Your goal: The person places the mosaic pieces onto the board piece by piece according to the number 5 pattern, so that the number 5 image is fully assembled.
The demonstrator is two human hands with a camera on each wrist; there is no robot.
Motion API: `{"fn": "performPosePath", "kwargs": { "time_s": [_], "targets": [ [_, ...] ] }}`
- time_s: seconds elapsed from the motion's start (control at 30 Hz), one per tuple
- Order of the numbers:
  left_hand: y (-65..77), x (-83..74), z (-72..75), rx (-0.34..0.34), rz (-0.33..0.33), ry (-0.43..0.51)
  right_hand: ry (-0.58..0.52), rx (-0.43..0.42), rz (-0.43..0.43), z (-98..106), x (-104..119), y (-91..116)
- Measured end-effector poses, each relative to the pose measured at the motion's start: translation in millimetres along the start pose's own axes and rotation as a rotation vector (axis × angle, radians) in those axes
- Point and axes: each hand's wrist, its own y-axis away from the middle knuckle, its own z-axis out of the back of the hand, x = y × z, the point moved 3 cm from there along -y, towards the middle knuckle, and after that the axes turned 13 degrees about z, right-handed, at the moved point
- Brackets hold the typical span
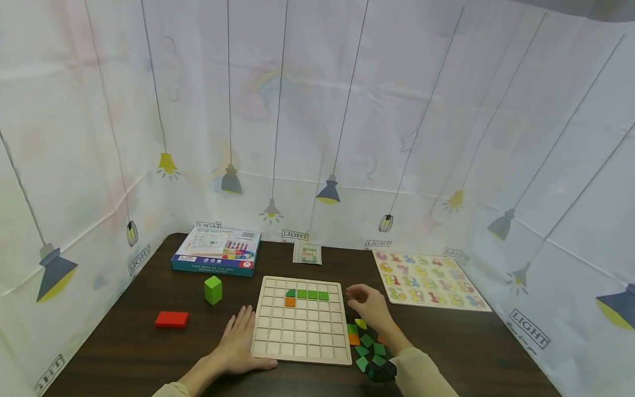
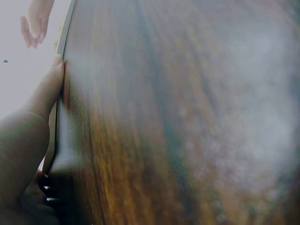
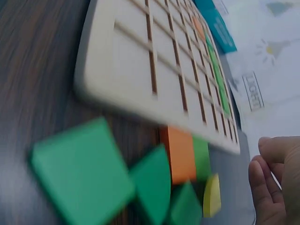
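Observation:
A pale wooden grid board [image 1: 301, 336] lies on the dark table. In its upper rows sit three light green squares [image 1: 312, 295] in a line, a dark green curved piece [image 1: 290, 293] and an orange square [image 1: 290, 302]. My left hand [image 1: 238, 344] lies flat with fingers straight along the board's left edge, its thumb at the near edge. Just off the upper right edge hovers my right hand [image 1: 371, 307], fingers loosely curved, with nothing visible between them. Below it are loose dark green pieces [image 1: 366, 340], a yellow piece [image 1: 360, 323] and an orange tile [image 3: 182, 154].
Left of the board stand a green block [image 1: 213, 290] and a red block [image 1: 171, 319]. At the back lie a boxed game [image 1: 215, 251] and a small pattern card [image 1: 307, 253]. A number puzzle board [image 1: 429, 279] lies at the right. Printed curtains [image 1: 317, 110] surround the table.

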Motion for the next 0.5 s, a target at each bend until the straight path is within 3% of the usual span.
{"fn": "performPosePath", "kwargs": {
  "time_s": [0.23, 0.5],
  "targets": [
    [4.5, -3.9, 3.7, 0.011, 0.0, 0.016, 0.009, -0.017, -0.042, 25.2, -19.9, 18.2],
    [3.1, -5.5, 5.3, 0.017, 0.006, 0.017, 0.092, -0.076, -0.068, 54.0, -38.2, 43.4]
  ]
}}
